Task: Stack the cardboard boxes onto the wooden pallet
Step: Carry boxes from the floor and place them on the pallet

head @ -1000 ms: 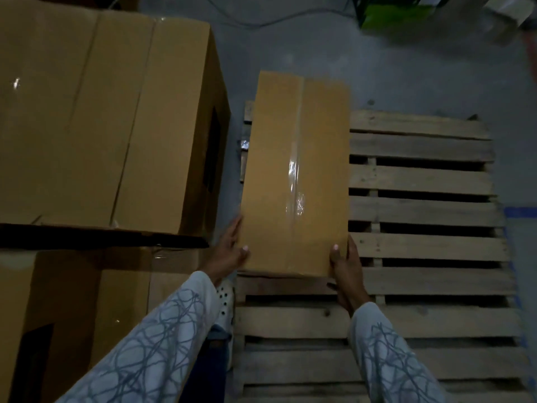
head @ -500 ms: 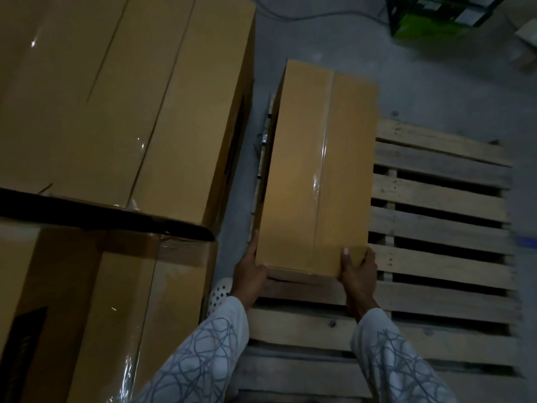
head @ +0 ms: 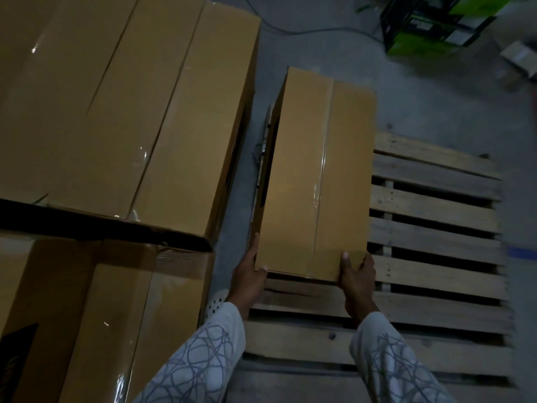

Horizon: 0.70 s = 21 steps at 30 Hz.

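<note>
A long taped cardboard box (head: 316, 175) lies along the left side of the wooden pallet (head: 433, 228). My left hand (head: 250, 277) grips its near left corner, thumb on the top edge. At the near right corner my right hand (head: 356, 276) holds the box with its thumb on top and fingers on the side. Whether the box rests fully on the slats I cannot tell. A large taped cardboard box (head: 125, 112) stands to the left, with another box (head: 104, 318) below it at the lower left.
Grey concrete floor surrounds the pallet. A green and black crate (head: 430, 24) and a cable lie at the far right. A white perforated shoe (head: 215, 305) shows in the narrow gap between the stacked boxes and the pallet.
The view has shifted, so the box and pallet sit further right. Both hands stay on the box's near corners, and the box's left side face now shows.
</note>
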Motion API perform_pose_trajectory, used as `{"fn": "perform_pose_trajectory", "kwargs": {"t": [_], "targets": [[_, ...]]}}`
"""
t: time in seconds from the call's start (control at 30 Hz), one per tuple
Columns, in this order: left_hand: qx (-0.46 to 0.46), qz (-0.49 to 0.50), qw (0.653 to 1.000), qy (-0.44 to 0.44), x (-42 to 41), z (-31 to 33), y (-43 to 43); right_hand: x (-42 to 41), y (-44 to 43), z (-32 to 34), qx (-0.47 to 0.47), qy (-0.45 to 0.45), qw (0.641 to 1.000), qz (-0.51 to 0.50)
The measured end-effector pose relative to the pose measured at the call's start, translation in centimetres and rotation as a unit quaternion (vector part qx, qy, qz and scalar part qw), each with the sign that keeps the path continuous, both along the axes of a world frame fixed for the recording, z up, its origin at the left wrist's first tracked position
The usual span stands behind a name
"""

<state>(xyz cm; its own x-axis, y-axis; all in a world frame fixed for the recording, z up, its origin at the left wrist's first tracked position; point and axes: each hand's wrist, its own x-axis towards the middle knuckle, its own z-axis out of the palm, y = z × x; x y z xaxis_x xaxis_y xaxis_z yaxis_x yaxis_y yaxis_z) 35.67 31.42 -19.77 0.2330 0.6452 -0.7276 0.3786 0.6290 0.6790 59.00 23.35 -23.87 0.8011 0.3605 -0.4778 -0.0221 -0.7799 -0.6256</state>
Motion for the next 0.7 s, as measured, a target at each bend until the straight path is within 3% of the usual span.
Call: {"fn": "perform_pose_trajectory", "kwargs": {"t": [0.7], "targets": [[0.007,-0.004,1.0,-0.002,0.2,-0.4,1.4,0.7,1.8,0.5,-0.023,-0.016,0.999,0.021]]}}
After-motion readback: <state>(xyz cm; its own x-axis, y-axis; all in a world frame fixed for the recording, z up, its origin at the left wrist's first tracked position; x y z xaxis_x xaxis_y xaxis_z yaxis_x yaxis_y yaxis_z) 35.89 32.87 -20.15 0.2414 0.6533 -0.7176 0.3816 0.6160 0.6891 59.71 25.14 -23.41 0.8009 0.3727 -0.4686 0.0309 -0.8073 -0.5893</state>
